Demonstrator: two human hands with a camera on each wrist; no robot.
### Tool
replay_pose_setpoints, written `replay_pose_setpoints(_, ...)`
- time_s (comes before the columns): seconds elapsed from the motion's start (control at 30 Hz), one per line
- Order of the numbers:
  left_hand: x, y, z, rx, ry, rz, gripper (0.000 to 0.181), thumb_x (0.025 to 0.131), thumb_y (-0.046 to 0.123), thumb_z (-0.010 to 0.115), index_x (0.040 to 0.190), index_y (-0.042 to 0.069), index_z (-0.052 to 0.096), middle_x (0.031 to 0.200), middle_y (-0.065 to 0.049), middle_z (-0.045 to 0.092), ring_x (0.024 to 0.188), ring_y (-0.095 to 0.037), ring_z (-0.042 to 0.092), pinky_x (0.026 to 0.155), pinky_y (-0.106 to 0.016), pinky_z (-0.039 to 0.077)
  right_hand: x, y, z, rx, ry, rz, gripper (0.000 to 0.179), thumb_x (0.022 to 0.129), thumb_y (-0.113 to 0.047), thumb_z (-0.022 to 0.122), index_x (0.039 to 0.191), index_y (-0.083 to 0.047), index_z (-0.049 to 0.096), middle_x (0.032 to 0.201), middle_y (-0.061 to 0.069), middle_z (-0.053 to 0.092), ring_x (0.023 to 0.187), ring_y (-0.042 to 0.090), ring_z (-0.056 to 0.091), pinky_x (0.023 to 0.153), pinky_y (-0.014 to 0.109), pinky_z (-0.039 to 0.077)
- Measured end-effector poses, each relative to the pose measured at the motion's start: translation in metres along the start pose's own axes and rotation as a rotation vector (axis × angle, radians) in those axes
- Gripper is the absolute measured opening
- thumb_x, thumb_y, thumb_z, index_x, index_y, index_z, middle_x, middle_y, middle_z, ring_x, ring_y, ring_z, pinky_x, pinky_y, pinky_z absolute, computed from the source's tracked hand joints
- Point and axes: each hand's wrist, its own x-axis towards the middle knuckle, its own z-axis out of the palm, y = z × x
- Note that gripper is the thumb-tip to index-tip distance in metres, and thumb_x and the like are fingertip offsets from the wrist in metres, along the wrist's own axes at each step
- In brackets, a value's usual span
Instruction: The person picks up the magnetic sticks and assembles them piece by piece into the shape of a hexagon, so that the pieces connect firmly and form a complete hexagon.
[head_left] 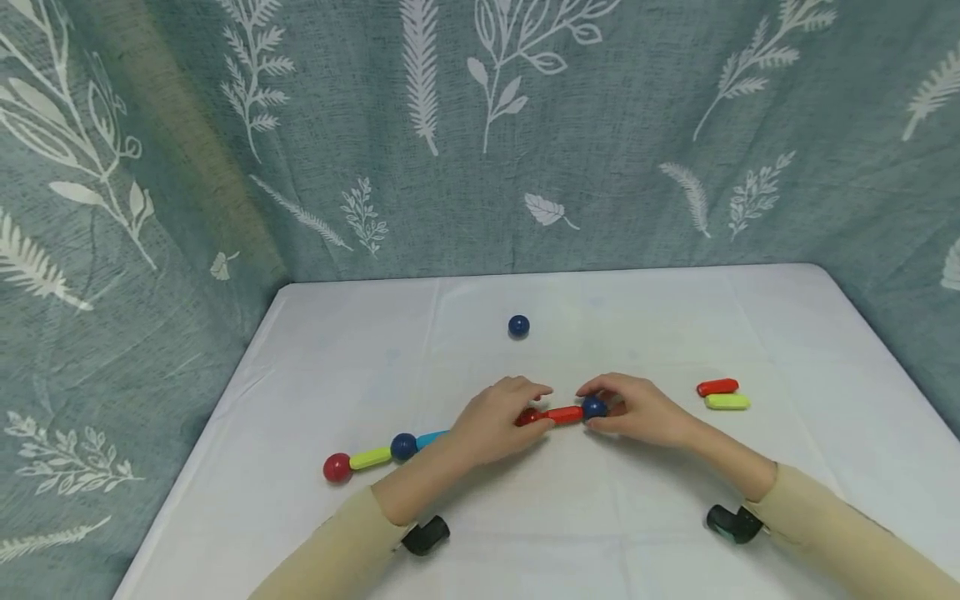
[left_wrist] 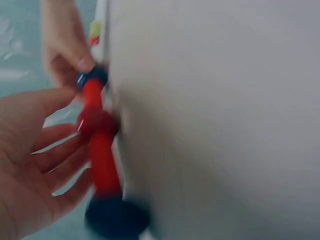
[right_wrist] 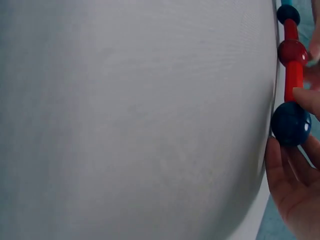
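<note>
A chain of coloured balls and rods lies across the white table, passing under my left hand. At its right end, my right hand [head_left: 637, 408] holds a dark blue ball [right_wrist: 291, 124] between thumb and fingers. A red rod [head_left: 564, 415] joins that ball to a red ball [left_wrist: 97, 122], and another red rod [left_wrist: 104, 162] leads on to a blue ball [left_wrist: 117, 216]. Spread around the red ball is my left hand [head_left: 491, 421], fingers loosely extended. Left of it show a light blue rod [head_left: 431, 438], a blue ball [head_left: 403, 447], a yellow-green rod [head_left: 371, 458] and a red end ball [head_left: 337, 467].
A loose blue ball [head_left: 519, 326] lies toward the back of the table [head_left: 645, 542]. Off to the right, a red rod [head_left: 717, 387] sits beside a yellow-green rod [head_left: 727, 402]. A patterned green curtain [head_left: 465, 208] hangs behind the table.
</note>
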Motion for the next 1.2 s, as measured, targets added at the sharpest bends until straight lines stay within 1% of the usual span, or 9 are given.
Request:
replay_pose_setpoints(0.2,-0.066,-0.036,-0.044,0.029,-0.029,-0.151,0.046,0.088,0.037,0.072,0.124,0.010,0.065,0.119,-0.005,0.063,0.111,-0.024,0.058,0.091,-0.043,0.049,0.004,-0.006,0.004,-0.023,-0.013,0.015,0.037,0.086,-0.017,0.075,0.120,-0.011,0.063,0.117,0.003,0.062,0.095,0.020,0.054,0.077,0.026,0.052)
replay_pose_setpoints(0.3,-0.100,-0.052,-0.064,0.045,-0.062,-0.278,0.046,0.087,0.038,0.073,0.122,0.009,0.066,0.120,-0.007,0.063,0.113,-0.029,0.058,0.090,-0.049,0.048,0.004,-0.005,0.006,-0.040,-0.012,0.005,0.034,0.086,-0.018,0.075,0.117,-0.013,0.064,0.115,0.002,0.062,0.094,0.019,0.053,0.076,0.026,0.051)
replay_pose_setpoints(0.4,-0.126,-0.064,-0.076,0.039,-0.071,-0.384,0.040,0.086,0.037,0.074,0.115,0.011,0.069,0.113,-0.005,0.066,0.103,-0.026,0.062,0.083,-0.047,0.051,0.004,-0.004,0.007,-0.061,-0.002,-0.001,0.029,0.087,-0.020,0.075,0.114,-0.014,0.066,0.110,0.000,0.063,0.092,0.018,0.053,0.075,0.027,0.050)
replay_pose_setpoints(0.47,-0.136,-0.070,-0.077,0.021,-0.062,-0.424,0.032,0.085,0.034,0.075,0.109,0.012,0.071,0.102,0.000,0.066,0.089,-0.020,0.062,0.074,-0.041,0.051,0.004,-0.004,0.007,-0.080,0.008,0.004,0.026,0.087,-0.021,0.075,0.110,-0.015,0.067,0.106,-0.002,0.063,0.089,0.017,0.053,0.074,0.027,0.050)
replay_pose_setpoints(0.57,-0.140,-0.076,-0.072,0.019,-0.030,-0.420,0.021,0.085,0.031,0.076,0.098,0.016,0.073,0.083,0.009,0.061,0.072,-0.010,0.053,0.063,-0.031,0.045,0.005,-0.003,0.007,-0.105,0.022,0.013,0.021,0.086,-0.021,0.076,0.106,-0.017,0.069,0.100,-0.004,0.063,0.085,0.016,0.053,0.073,0.028,0.049)
replay_pose_setpoints(0.7,-0.135,-0.077,-0.060,0.028,0.032,-0.411,0.015,0.086,0.030,0.075,0.090,0.017,0.072,0.070,0.011,0.055,0.064,-0.008,0.047,0.057,-0.028,0.041,0.009,-0.003,0.005,-0.126,0.039,0.020,0.019,0.087,-0.023,0.075,0.104,-0.016,0.069,0.099,-0.004,0.063,0.085,0.016,0.053,0.074,0.030,0.048)
replay_pose_setpoints(0.83,-0.125,-0.075,-0.049,-0.025,0.108,-0.466,0.018,0.087,0.029,0.074,0.093,0.012,0.073,0.069,0.007,0.057,0.064,-0.008,0.051,0.057,-0.028,0.044,0.014,-0.002,0.002,-0.146,0.080,0.039,0.019,0.087,-0.022,0.075,0.103,-0.014,0.069,0.099,-0.002,0.064,0.085,0.017,0.053,0.075,0.033,0.047)
replay_pose_setpoints(0.97,-0.116,-0.072,-0.041,-0.135,0.170,-0.527,0.023,0.088,0.028,0.073,0.096,0.007,0.072,0.074,0.003,0.062,0.068,-0.011,0.056,0.060,-0.028,0.048,0.019,0.000,-0.001,-0.162,0.116,0.067,0.019,0.086,-0.021,0.075,0.102,-0.013,0.069,0.099,0.001,0.065,0.085,0.019,0.054,0.074,0.034,0.047)
replay_pose_setpoints(1.2,-0.110,-0.063,-0.035,-0.316,0.159,-0.600,0.032,0.090,0.026,0.071,0.109,0.001,0.069,0.080,0.000,0.063,0.072,-0.013,0.055,0.061,-0.026,0.048,0.025,0.002,-0.003,-0.184,0.155,0.110,0.019,0.086,-0.021,0.075,0.102,-0.011,0.069,0.098,0.004,0.065,0.080,0.019,0.054,0.069,0.032,0.047)
